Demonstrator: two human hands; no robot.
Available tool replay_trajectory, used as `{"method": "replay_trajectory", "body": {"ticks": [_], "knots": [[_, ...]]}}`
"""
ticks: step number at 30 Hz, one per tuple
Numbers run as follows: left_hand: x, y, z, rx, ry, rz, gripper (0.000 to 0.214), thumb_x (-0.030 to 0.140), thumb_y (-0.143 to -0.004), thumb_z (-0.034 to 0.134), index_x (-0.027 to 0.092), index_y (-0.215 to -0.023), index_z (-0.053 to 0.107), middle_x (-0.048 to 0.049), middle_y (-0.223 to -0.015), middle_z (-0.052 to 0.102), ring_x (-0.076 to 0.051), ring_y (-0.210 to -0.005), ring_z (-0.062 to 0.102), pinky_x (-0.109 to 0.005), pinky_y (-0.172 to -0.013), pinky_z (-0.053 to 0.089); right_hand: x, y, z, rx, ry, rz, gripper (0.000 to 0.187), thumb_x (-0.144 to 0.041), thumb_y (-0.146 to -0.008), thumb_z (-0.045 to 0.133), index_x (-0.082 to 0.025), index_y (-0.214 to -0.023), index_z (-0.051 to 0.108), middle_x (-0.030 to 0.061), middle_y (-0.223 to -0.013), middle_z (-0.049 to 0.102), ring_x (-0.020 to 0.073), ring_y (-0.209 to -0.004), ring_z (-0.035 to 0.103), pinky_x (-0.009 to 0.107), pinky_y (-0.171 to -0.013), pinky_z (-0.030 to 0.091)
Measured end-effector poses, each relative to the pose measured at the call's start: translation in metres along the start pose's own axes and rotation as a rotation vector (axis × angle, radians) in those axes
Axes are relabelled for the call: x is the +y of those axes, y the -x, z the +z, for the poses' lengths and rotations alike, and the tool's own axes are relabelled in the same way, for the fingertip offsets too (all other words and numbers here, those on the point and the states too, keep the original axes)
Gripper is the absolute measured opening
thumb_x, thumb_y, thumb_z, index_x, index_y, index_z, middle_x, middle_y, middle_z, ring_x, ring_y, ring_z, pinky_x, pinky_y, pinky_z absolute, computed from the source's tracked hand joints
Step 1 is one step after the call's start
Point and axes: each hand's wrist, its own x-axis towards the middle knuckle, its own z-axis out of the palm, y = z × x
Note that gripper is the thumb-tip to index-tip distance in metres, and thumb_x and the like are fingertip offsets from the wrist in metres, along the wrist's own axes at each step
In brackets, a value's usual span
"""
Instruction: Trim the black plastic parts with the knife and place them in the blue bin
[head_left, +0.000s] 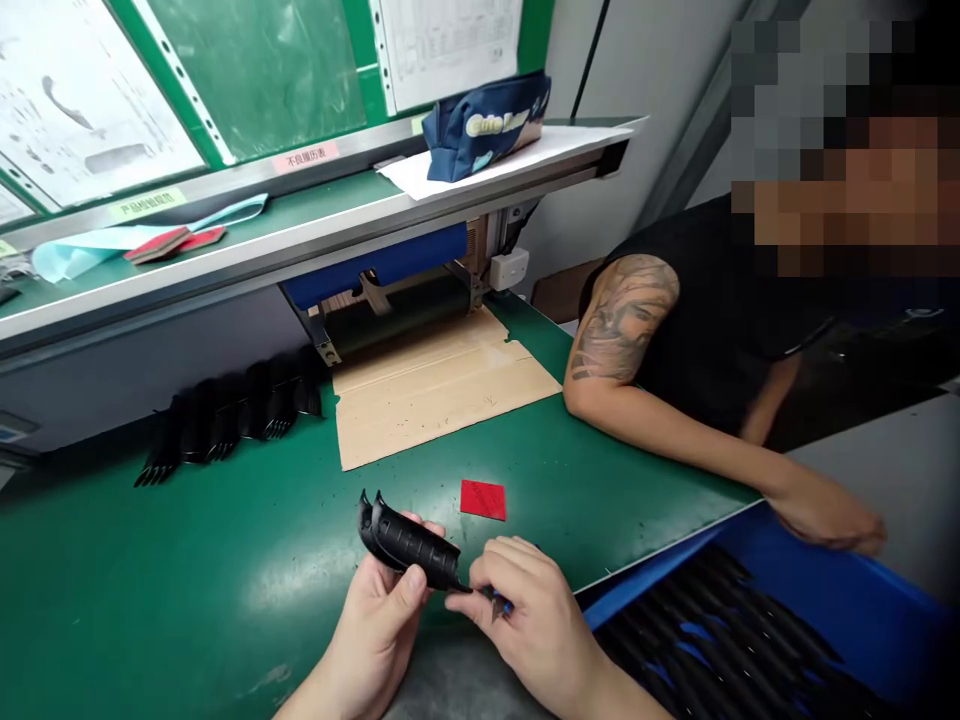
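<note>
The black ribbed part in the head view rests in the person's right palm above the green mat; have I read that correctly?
Not quite: the head view shows the black ribbed part in the person's left hand, not the right hand, above the green mat.

At twelve o'clock, a dark blue cloth pouch (486, 127) has curly white letters, maybe "Cute Bear". At eleven o'clock, a pink label (305, 156) on a grey metal strip (225, 180) says 不良履历表. At ten o'clock, a yellow-green label (146, 204) has Chinese words, too small to read.
</note>
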Motion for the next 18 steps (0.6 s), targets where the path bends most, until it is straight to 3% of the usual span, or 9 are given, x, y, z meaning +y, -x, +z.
{"method": "replay_trajectory", "body": {"ticks": [2, 6, 12, 18], "knots": [[0.002, 0.0, -0.001, -0.053, 0.005, 0.056, 0.039, 0.028, -0.078, 0.07, 0.027, -0.114, 0.056, -0.0049, -0.116, 0.06, -0.021, -0.109, 0.055, -0.036, -0.097, 0.04, -0.001, -0.004, -0.001, -0.028, -0.047, 0.067, 0.039, -0.059, -0.083, 0.053, -0.021, -0.076, 0.053, 0.0, -0.069, 0.054, 0.0157, -0.065, 0.049, 0.029, -0.062, 0.035], [0.005, 0.001, 0.0, -0.124, 0.008, 0.089, 0.043, 0.029, -0.075, 0.074, 0.029, -0.114, 0.055, -0.0039, -0.115, 0.059, -0.022, -0.11, 0.055, -0.036, -0.099, 0.04, -0.002, -0.008, -0.007, -0.106, 0.041, 0.07, 0.064, -0.074, -0.082, 0.025, -0.021, -0.104, 0.054, 0.0052, -0.085, 0.055, 0.0214, -0.078, 0.049, 0.034, -0.071, 0.036], [0.004, -0.002, -0.001, -0.134, -0.09, 0.084, 0.046, 0.031, -0.073, 0.075, 0.029, -0.114, 0.054, -0.0038, -0.114, 0.059, -0.02, -0.104, 0.056, -0.033, -0.095, 0.043, 0.001, -0.008, -0.011, -0.111, 0.222, 0.028, 0.075, -0.074, -0.082, 0.007, -0.019, -0.092, 0.057, 0.0059, -0.08, 0.053, 0.0209, -0.072, 0.042, 0.034, -0.066, 0.029], [0.006, -0.002, -0.004, -0.142, -0.167, 0.051, 0.042, 0.031, -0.073, 0.074, 0.03, -0.11, 0.053, -0.0042, -0.111, 0.059, -0.022, -0.102, 0.056, -0.036, -0.092, 0.045, 0.006, -0.008, -0.011, -0.114, 0.319, -0.046, 0.07, -0.07, -0.085, 0.002, -0.02, -0.068, 0.047, 0.0034, -0.071, 0.051, 0.0172, -0.065, 0.038, 0.033, -0.062, 0.023]]}}
